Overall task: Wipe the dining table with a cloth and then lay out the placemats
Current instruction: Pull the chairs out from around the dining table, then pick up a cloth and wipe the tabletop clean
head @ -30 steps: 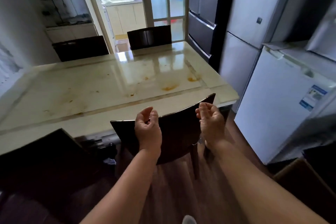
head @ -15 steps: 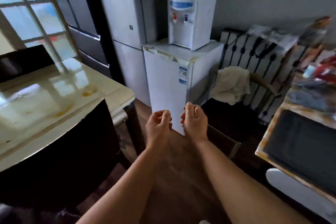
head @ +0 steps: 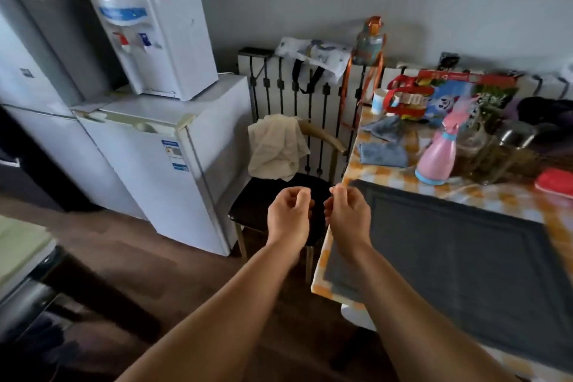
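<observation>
So both hands are up in front of the chest with nothing in them: the left hand [head: 290, 216] and the right hand [head: 348, 214] sit nearly side by side, fingers loosely curled inward, empty grip on each. The thing that matters next, I'd guess, is a cloth, and there are a few candidates. The closest is the crumpled off-white cloth [head: 276, 147] draped over the backrest of the dark-seated wooden chair [head: 276, 201], which lies straight ahead and a bit left of the hands, hanging mostly vertical, so the left hand is the nearer one. The other option is the folded blue-grey cloth [head: 383, 153] lying flat on the yellow-checked side tabletop [head: 359, 169], ahead and to the right, nearer the right hand, just beside a pink spray bottle [head: 435, 155]. The big dark grey rectangular mat [head: 449, 260] lies flat on that same tabletop, right under and beside the right forearm, long axis running away to the right; could be a placemat, can't say for sure. The dining table itself is barely in view, just a pale edge [head: 18, 251] at far left. Room-wise: white small fridge [head: 173, 161] with a water dispenser [head: 158, 40] on top, radiator along the wall, dark wood floor.
</observation>
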A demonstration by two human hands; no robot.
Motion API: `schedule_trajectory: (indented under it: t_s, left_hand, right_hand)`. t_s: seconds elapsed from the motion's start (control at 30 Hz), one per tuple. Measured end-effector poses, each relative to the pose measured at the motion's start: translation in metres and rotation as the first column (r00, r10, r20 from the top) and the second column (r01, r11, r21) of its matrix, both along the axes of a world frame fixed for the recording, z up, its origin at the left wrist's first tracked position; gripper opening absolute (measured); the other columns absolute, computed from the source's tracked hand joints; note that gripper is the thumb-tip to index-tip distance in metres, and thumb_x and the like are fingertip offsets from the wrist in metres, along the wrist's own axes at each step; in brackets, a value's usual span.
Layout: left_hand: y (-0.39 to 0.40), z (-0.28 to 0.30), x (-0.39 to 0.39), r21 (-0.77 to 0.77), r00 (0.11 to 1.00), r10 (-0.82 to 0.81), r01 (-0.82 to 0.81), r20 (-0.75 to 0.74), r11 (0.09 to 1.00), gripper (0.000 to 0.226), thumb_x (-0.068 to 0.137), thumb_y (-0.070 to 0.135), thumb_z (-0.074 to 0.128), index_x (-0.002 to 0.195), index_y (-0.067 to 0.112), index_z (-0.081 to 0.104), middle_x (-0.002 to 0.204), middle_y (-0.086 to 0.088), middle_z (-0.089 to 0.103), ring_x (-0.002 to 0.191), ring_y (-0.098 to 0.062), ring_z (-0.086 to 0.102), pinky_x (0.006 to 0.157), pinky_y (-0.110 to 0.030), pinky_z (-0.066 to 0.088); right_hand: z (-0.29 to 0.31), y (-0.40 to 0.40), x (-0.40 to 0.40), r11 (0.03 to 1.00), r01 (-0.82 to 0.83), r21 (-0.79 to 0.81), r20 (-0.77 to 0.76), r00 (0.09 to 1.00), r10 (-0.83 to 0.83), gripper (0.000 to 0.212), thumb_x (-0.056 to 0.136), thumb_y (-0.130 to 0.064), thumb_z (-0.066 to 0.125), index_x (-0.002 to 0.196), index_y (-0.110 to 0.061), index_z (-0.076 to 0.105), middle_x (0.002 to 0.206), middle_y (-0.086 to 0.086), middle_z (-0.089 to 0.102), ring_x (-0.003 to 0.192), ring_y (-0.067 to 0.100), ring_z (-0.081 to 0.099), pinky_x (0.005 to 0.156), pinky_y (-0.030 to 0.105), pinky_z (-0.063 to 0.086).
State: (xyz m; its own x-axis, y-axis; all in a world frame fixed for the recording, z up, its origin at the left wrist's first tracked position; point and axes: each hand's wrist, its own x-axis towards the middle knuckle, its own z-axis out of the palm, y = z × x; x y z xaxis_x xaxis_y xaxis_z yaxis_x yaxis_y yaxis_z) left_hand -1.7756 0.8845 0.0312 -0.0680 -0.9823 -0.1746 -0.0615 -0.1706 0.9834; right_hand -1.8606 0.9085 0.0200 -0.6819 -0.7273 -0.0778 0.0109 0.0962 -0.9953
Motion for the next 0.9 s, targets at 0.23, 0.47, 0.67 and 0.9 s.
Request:
schedule_trajectory:
  t_s: [0.23, 0.47, 0.67, 0.9]
  left_hand:
    - [-0.079, -0.022, -0.131, 0.007, 0.964, -0.167, 0.169, 0.206, 0.986, 0.013, 0.089, 0.031, 0.051, 0.085, 0.031, 0.064, 0.093, 0.001, 0.07, 0.089, -0.017, 0.065, 0.087, -0.039, 0.053]
    - [-0.15, -0.06, -0.212, 0.006, 0.85, -0.313, 0.343, 0.425, 0.939, 0.022, 0.09, 0.031, 0.053, 0.107, 0.022, 0.065, 0.105, -0.001, 0.069, 0.097, -0.017, 0.063, 0.088, -0.03, 0.049]
    - [-0.187, -0.084, -0.234, 0.035, 0.784, -0.354, 0.393, 0.51, 0.919, 0.026, 0.092, 0.029, 0.051, 0.111, 0.017, 0.064, 0.106, -0.003, 0.068, 0.098, -0.018, 0.06, 0.076, -0.021, 0.038]
    - [-0.208, -0.104, -0.247, 0.077, 0.789, -0.383, 0.397, 0.48, 0.915, 0.025, 0.091, 0.029, 0.052, 0.108, 0.019, 0.066, 0.099, -0.003, 0.068, 0.089, -0.017, 0.06, 0.073, -0.023, 0.041]
  right_hand:
    - [-0.023, -0.069, -0.137, 0.992, 0.015, 0.123, -0.137, 0.991, 0.002, 0.016, 0.093, -0.02, 0.049, 0.093, -0.013, 0.063, 0.083, -0.002, 0.062, 0.075, 0.011, 0.055, 0.059, 0.022, 0.04]
    - [-0.067, -0.151, -0.244, 0.912, 0.011, 0.41, -0.396, 0.903, 0.167, 0.028, 0.093, -0.028, 0.048, 0.112, -0.018, 0.066, 0.113, 0.009, 0.068, 0.103, 0.027, 0.061, 0.076, 0.028, 0.041]
    - [-0.11, -0.202, -0.294, 0.788, 0.035, 0.615, -0.543, 0.743, 0.391, 0.038, 0.088, -0.025, 0.041, 0.121, -0.028, 0.061, 0.13, 0.007, 0.059, 0.119, 0.029, 0.051, 0.099, 0.037, 0.04]
    - [-0.131, -0.223, -0.31, 0.771, 0.135, 0.623, -0.727, 0.465, 0.506, 0.026, 0.091, -0.013, 0.043, 0.099, -0.015, 0.067, 0.107, 0.009, 0.063, 0.099, 0.03, 0.057, 0.083, 0.036, 0.046]
